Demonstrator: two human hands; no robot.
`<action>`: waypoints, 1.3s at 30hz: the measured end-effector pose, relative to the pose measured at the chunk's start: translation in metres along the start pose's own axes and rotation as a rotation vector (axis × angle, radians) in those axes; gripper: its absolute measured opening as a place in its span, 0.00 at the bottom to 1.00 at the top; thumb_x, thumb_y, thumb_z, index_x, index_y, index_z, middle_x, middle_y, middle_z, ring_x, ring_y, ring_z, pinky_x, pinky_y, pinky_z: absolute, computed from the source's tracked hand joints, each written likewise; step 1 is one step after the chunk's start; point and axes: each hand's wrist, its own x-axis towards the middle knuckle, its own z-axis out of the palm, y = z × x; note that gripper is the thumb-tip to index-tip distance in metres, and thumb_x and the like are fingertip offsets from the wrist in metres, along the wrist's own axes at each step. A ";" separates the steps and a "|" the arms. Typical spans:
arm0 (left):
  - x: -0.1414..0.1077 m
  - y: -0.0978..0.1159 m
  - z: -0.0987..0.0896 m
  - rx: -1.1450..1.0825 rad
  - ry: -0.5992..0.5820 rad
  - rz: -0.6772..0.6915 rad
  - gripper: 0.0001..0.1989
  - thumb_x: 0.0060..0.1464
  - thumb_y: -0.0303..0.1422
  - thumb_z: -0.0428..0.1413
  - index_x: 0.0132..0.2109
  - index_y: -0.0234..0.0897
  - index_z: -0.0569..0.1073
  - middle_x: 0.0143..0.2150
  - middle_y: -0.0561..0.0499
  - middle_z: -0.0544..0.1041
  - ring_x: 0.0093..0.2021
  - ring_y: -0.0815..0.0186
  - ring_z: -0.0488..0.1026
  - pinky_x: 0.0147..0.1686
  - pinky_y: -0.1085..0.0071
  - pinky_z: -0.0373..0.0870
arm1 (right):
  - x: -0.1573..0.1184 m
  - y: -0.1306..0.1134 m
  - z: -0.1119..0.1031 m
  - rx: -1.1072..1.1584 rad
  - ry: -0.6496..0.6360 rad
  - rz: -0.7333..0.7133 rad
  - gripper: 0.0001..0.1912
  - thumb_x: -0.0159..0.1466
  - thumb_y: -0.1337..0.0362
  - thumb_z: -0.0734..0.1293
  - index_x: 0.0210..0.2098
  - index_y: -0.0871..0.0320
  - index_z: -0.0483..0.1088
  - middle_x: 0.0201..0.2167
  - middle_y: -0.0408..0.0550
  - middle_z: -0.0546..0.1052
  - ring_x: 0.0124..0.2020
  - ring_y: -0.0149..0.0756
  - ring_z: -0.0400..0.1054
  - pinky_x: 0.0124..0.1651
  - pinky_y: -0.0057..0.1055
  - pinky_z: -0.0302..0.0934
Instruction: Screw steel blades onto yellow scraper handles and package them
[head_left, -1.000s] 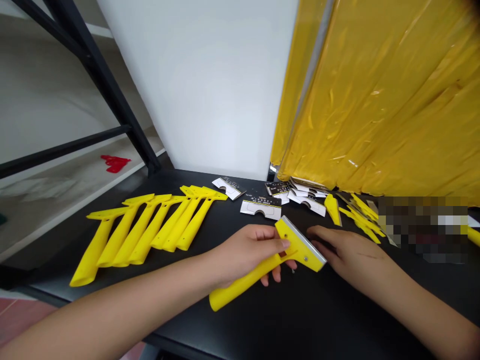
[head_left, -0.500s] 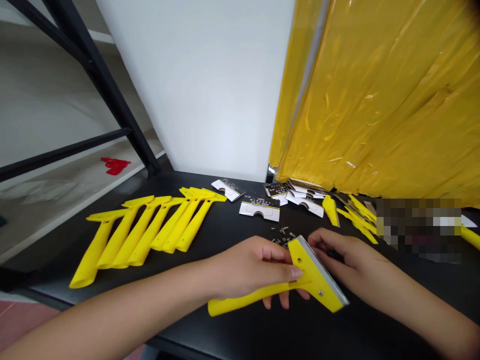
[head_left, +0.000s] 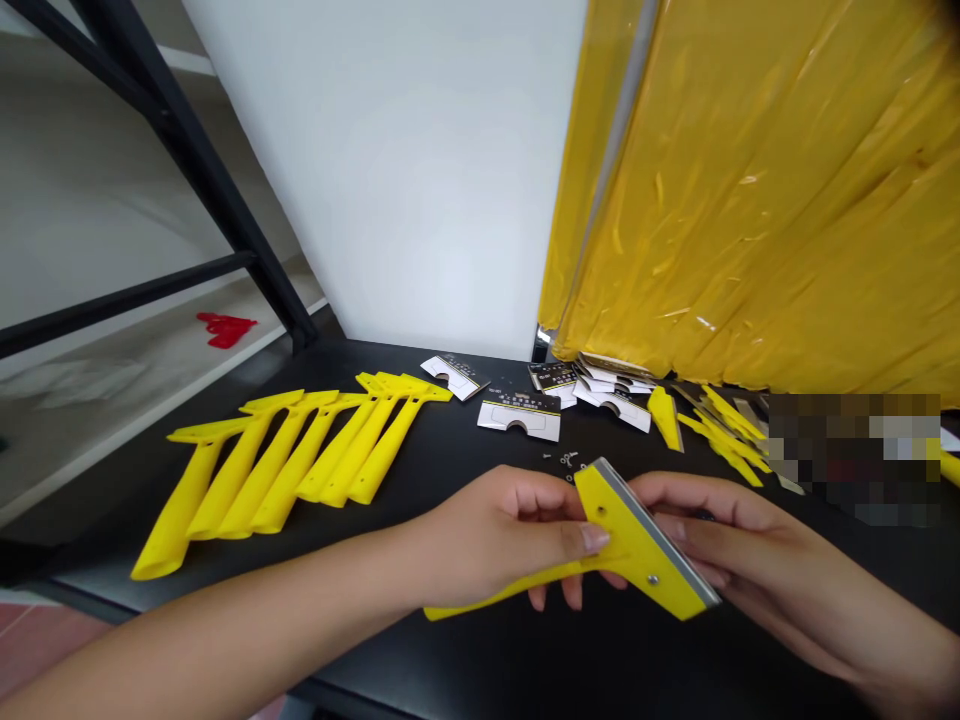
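Note:
A yellow scraper with a metal blade edge is gripped in my left hand, thumb on top near the head. One screw shows in the head's lower part and a hole in its upper part. At the blade side, my right hand has its fingers bent behind the scraper; a small dark item shows between them, too hidden to name. Small screws and nuts lie just behind the scraper head. Several yellow handles lie in a row on the left.
White and black cards lie on the black table. Yellow head pieces and blades are piled at the right, beside a blurred patch. Behind stand a white panel and yellow wrapped stack; a black shelf frame is left.
My right hand has turned and its fingers have come in closer against the scraper's blade side. The scraper has shifted slightly to the right and tilted a little.

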 end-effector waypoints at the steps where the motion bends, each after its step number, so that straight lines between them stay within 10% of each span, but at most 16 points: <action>1: 0.000 0.000 0.000 -0.017 0.005 -0.002 0.15 0.67 0.43 0.63 0.48 0.34 0.78 0.46 0.42 0.84 0.32 0.70 0.77 0.27 0.77 0.70 | 0.000 0.000 0.000 0.038 -0.013 0.011 0.17 0.67 0.50 0.76 0.52 0.48 0.83 0.40 0.49 0.85 0.41 0.39 0.80 0.41 0.31 0.69; 18: 0.006 -0.002 -0.001 -0.126 0.162 0.103 0.12 0.62 0.37 0.66 0.46 0.36 0.74 0.44 0.47 0.80 0.33 0.66 0.83 0.22 0.80 0.71 | 0.007 0.015 -0.011 0.226 0.022 0.005 0.15 0.69 0.53 0.74 0.52 0.50 0.82 0.31 0.44 0.74 0.27 0.28 0.57 0.30 0.24 0.56; 23: 0.011 -0.004 -0.013 -0.174 0.285 0.175 0.13 0.62 0.38 0.67 0.46 0.36 0.74 0.41 0.49 0.79 0.34 0.63 0.83 0.21 0.78 0.71 | 0.015 0.010 -0.014 0.179 0.242 -0.197 0.12 0.68 0.55 0.74 0.48 0.51 0.84 0.43 0.49 0.77 0.39 0.35 0.67 0.39 0.29 0.68; 32: 0.013 0.001 -0.017 -0.154 0.513 0.290 0.12 0.68 0.40 0.61 0.41 0.39 0.68 0.34 0.52 0.78 0.32 0.66 0.80 0.24 0.76 0.73 | 0.001 0.011 -0.015 -0.697 0.598 -0.540 0.13 0.71 0.50 0.71 0.50 0.44 0.82 0.51 0.47 0.82 0.50 0.45 0.75 0.49 0.34 0.73; 39: 0.015 -0.001 -0.017 -0.141 0.500 0.294 0.12 0.66 0.41 0.62 0.41 0.39 0.69 0.34 0.53 0.77 0.33 0.65 0.80 0.23 0.76 0.72 | -0.010 0.011 0.001 -1.059 0.409 -0.721 0.05 0.73 0.59 0.68 0.46 0.45 0.77 0.39 0.44 0.83 0.37 0.41 0.80 0.37 0.32 0.73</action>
